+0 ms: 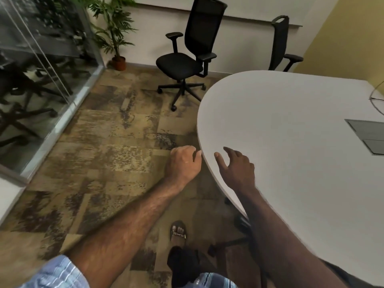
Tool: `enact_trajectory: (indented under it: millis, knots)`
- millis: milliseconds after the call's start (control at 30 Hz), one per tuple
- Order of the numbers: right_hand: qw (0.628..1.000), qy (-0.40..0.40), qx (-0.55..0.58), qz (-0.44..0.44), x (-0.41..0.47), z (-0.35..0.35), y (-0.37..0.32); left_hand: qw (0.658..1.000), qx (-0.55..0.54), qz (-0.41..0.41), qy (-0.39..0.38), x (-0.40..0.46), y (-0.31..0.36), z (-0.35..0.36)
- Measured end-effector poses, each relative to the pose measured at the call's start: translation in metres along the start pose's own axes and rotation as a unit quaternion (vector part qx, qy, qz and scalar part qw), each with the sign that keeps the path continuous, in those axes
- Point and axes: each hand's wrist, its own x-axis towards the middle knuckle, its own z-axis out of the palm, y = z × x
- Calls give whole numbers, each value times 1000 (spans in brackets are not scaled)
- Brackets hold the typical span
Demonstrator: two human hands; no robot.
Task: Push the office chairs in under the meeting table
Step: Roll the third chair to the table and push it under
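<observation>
The white meeting table (291,129) fills the right side, its rounded end pointing left. A black mesh-backed office chair (187,57) stands free on the carpet beyond that end, away from the table. A second black chair (280,44) stands behind the table's far edge near the wall. Parts of another chair's base (234,244) show under the table's near edge by my feet. My left hand (184,163) hovers loosely curled just off the table's rim, holding nothing. My right hand (236,167) hangs over the tabletop with fingers spread, empty.
A glass partition (41,80) runs along the left with more chairs behind it. A potted plant (116,38) stands in the far corner. A grey cable hatch (369,136) and a cable lie on the table at right. Patterned carpet covers the floor.
</observation>
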Motion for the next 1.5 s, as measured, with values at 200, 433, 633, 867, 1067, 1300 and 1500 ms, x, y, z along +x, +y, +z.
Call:
enact_trajectory:
  millis: [200, 433, 633, 867, 1067, 1300, 1500]
  knots:
    - [1000, 0, 14, -15, 89, 29, -29, 1000, 20, 10, -8, 88, -29, 13]
    - [998, -5, -1, -56, 176, 45, -63, 1000, 19, -1, 8, 163, -59, 32]
    - [997, -7, 14, -71, 241, 61, -90, 999, 21, -17, 17, 219, -87, 46]
    - [997, -7, 27, -66, 330, 96, -121, 1000, 6, -19, 5, 307, -131, 70]
    - [998, -19, 34, -39, 418, 122, -159, 1000, -5, -9, 5, 400, -178, 86]
    - [998, -31, 40, -25, 516, 144, -210, 999, -1, 30, -34, 503, -228, 94]
    - [999, -9, 27, -19, 595, 150, -243, 998, 5, 41, -56, 578, -250, 100]
